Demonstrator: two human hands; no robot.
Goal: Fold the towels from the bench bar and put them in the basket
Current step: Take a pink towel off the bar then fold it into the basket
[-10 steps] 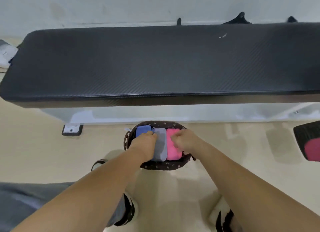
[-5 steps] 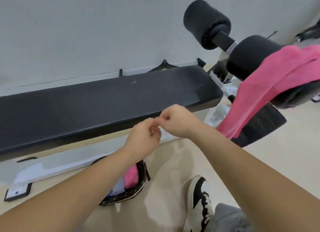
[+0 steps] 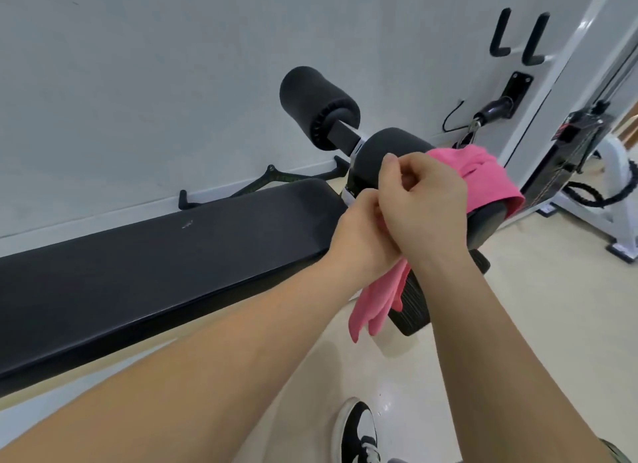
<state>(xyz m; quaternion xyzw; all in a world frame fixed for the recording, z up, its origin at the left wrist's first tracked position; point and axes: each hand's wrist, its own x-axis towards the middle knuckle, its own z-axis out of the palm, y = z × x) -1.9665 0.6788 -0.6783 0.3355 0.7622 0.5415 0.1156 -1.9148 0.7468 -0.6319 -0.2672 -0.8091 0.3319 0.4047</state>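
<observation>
Towel (image 3: 483, 176) on roller (image 3: 376, 148), behind left hand (image 3: 362, 245), right hand (image 3: 428, 207).

Left arm (image 3: 207, 359): bare from the wrist to the lower left corner of my feed.
Right arm (image 3: 500, 341): bare as well, from the wrist down to the bottom edge.
Left hand (image 3: 362, 241): bare; I only get its back and knuckles.
Right hand (image 3: 424, 207): bare, with a short, plain thumbnail.
Shoe (image 3: 355, 431): low sneaker, white toe and side panels under black overlays, white laces, pale sole rim. I cannot tell from here which foot it is on.
Trousers (image 3: 619, 454): a sliver of grey-olive cloth in the bottom right corner, too little for me to judge the cut.
</observation>
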